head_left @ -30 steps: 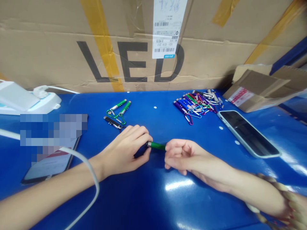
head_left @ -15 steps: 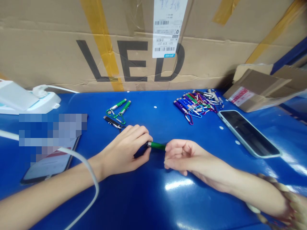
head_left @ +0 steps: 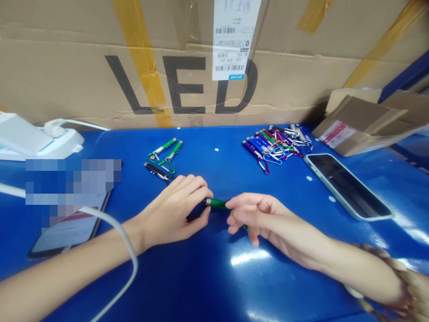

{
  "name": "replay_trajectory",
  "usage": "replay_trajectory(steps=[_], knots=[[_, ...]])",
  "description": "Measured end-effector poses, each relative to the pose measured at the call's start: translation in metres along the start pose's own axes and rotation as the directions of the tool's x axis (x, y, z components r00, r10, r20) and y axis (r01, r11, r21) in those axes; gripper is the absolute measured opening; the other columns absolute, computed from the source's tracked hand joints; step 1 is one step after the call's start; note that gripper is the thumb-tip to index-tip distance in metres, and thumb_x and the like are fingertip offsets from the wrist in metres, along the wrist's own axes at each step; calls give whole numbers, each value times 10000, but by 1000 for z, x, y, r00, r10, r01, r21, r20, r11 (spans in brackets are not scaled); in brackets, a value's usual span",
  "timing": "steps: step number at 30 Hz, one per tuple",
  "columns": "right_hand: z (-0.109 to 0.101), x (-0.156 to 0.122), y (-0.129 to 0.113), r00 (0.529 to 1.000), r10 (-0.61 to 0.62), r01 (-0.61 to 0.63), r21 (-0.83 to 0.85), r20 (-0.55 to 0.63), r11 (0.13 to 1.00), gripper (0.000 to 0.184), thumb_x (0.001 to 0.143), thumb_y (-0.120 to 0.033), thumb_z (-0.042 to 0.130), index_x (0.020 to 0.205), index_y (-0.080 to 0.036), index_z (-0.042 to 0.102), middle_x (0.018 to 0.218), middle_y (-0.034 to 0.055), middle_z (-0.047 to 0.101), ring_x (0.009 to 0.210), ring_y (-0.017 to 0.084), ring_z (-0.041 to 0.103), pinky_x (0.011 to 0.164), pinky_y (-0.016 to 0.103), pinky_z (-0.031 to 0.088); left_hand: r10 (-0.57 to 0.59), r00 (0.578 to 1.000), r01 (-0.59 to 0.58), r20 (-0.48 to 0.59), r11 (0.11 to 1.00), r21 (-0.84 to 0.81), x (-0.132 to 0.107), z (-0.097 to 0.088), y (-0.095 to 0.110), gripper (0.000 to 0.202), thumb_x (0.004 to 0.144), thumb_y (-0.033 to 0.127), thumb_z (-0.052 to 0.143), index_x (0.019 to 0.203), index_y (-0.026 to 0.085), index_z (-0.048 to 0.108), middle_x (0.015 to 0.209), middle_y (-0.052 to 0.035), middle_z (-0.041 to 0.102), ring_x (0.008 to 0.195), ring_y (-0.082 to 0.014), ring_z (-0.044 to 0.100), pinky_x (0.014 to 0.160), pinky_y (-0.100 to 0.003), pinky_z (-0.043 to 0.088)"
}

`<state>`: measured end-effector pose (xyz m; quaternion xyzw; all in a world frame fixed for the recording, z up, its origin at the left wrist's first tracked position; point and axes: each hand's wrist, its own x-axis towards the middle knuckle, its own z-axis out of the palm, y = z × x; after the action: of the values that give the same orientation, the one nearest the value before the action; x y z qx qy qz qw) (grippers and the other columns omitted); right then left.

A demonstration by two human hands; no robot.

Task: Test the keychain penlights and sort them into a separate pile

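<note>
Between my two hands a green keychain flashlight lies level above the blue table, its silver end pointing left. The curled fingers of my left hand grip that end, where a small dark bit shows that I cannot make out. My right hand is closed around the other end, thumb and fingers covering much of it. A piece of green clip peeks out below the right fingers. Just beyond my left hand lie a black keychain flashlight and two green ones with carabiner clips.
Several coloured keychain flashlights are heaped at the back right. Beside them are a phone in a pale case and an open carton. A big cardboard box stands behind. Left are another phone, a white cable and a power strip.
My right hand's fingers have shifted and spread slightly along the flashlight, and a bit of green clip now shows beneath them. My left hand stays in place.
</note>
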<state>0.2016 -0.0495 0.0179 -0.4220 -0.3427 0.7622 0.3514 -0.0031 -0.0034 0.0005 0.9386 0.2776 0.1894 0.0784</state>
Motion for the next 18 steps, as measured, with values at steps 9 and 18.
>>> replay_trajectory(steps=[9,18], knots=[[-1,0,0,1000,-2,2,-2,19,1000,124,718,-206,735,842,-190,730,753,23,729,702,101,681,466,100,458,3,1000,-3,8,1000,-9,-1,-1,0,123,859,167,439,889,158,558,889,-54,595,794,-161,519,695,-310,381],[-3,1,3,1000,5,-5,-24,20,1000,230,662,-196,775,882,-181,710,768,19,717,705,107,672,453,115,442,-11,1000,11,-2,1000,-12,-1,1,0,123,864,174,433,893,169,553,893,-51,597,799,-161,515,703,-312,380]])
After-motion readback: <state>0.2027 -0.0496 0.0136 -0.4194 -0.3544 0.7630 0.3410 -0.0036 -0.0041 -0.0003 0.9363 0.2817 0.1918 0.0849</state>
